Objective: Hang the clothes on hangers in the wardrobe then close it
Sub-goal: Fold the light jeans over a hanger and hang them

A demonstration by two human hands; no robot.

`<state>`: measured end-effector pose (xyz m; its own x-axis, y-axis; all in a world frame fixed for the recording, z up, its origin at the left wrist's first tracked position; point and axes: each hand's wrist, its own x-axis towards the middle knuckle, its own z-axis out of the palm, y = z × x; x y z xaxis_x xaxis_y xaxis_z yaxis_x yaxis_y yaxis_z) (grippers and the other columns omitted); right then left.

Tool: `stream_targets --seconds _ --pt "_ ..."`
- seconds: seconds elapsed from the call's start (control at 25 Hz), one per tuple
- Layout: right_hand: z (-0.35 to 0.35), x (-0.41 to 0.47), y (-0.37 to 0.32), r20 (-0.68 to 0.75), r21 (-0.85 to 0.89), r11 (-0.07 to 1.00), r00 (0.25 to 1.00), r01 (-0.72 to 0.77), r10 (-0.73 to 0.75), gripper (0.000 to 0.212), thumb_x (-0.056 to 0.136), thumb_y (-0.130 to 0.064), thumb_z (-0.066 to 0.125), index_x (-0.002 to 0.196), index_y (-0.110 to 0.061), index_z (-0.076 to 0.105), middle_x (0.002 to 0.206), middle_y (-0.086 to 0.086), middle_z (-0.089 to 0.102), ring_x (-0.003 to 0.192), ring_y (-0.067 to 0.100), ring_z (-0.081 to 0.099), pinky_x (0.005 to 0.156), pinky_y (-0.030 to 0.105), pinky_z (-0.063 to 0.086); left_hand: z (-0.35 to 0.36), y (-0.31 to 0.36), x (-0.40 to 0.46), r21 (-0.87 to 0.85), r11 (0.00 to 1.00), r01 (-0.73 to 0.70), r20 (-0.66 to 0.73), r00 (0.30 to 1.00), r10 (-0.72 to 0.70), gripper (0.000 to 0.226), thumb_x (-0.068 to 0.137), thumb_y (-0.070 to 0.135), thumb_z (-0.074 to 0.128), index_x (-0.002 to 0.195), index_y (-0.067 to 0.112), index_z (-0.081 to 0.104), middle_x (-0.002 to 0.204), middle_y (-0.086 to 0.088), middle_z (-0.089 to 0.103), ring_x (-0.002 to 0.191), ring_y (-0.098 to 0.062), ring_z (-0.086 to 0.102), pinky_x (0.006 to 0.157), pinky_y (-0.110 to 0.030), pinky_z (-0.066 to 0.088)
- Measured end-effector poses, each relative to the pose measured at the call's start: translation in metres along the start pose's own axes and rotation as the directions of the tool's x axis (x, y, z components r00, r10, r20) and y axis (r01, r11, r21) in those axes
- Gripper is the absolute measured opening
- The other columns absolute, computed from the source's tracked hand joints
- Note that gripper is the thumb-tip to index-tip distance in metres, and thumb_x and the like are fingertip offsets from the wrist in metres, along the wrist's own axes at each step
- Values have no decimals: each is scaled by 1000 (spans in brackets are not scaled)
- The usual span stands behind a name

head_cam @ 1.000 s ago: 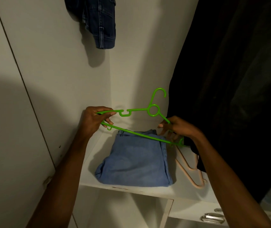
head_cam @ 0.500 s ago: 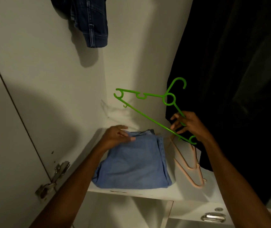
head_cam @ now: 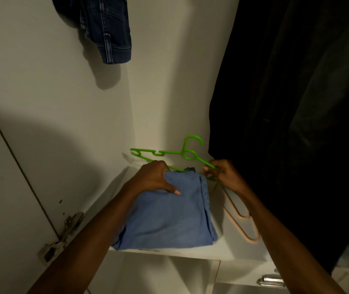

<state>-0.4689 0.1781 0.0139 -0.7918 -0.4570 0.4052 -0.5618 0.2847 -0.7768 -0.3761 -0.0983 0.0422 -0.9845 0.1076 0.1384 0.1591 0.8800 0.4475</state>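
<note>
On white shelf (head_cam: 228, 249): folded jeans (head_cam: 167, 217) | L hand (head_cam: 154, 177) grips jeans | R hand (head_cam: 224, 172) pinches green hanger (head_cam: 188, 154)

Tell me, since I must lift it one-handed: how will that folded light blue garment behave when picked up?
The folded blue garment is soft cloth, so it will probably sag and unfold from wherever the left hand grips it. Its thick seams suggest denim, likely fairly heavy. It should not slip easily.

jeans (head_cam: 169, 213) on shelf (head_cam: 228, 251) | hangers (head_cam: 241, 221) right of jeans | hinge (head_cam: 63, 234) left | drawer handle (head_cam: 272, 281) below shelf
</note>
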Motion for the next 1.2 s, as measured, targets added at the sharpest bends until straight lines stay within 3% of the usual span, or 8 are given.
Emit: stream_targets --seconds 0.28,0.44,0.6,0.72,0.84,1.0,1.08,1.2 --pt "-2 -6 -14 -113 152 953 963 260 -245 28 84 -17 77 110 -8 78 90 13 60 87 12 56 77 24 42 -28 8 -2 143 987 -73 -542 829 140 68 58 89 59 53 21 59 57 8 59 56 -8 50 52 -28 32" --pt "12 -10 1 -2 168 957 971 236 -239 25 80 -25 82 101 -12 81 80 17 57 78 16 54 70 32 40 1 -21 6 222 975 -11 -470 875 117 84 66 98 46 59 15 60 63 -3 67 60 -22 63 52 -33 45" --pt "30 -23 26 77 147 985 992 92 -104 17 81 -16 82 97 -14 82 84 14 57 83 8 59 78 29 45 15 -17 -19 314 919 241 -356 926 -121 49 82 64 64 75 16 69 86 -9 75 86 -31 71 65 -34 47" --pt "33 -27 25 90 110 986 987 125 -135 19 82 -6 77 98 -15 82 87 8 57 87 3 60 81 21 46 -13 -13 -47 236 864 445 -572 782 -247 25 88 33 61 88 14 78 90 -11 76 84 -34 71 67 -34 52" --pt "28 -20 11 151 17 980 968 200 -200 13 85 -27 73 93 -22 83 89 10 61 89 18 64 82 30 48 -43 2 -43 42 966 256 -756 640 -136 10 84 26 73 81 19 79 78 -1 77 74 -28 71 61 -27 44" --pt "26 -16 -3 217 -30 918 899 395 -379 20 86 -20 68 89 -7 83 89 3 73 86 14 66 81 31 49 -60 4 25 -121 977 175 -94 978 -187 49 61 50 94 98 24 78 86 8 72 85 -11 68 83 -28 56" --pt "29 -16 -2 238 4 913 886 409 -398 15 84 -5 68 88 -1 81 88 8 75 83 19 70 77 35 54 -45 1 46 163 976 144 287 939 -187 57 61 45 96 106 16 75 98 3 69 93 -13 63 86 -30 54" --pt "31 -13 3 225 -2 915 892 403 -392 26 73 12 60 85 1 80 85 10 75 78 27 71 70 47 55 -23 -6 61 245 969 -29 428 900 -81 30 74 36 91 87 11 78 80 -4 72 77 -13 61 70 -29 47"
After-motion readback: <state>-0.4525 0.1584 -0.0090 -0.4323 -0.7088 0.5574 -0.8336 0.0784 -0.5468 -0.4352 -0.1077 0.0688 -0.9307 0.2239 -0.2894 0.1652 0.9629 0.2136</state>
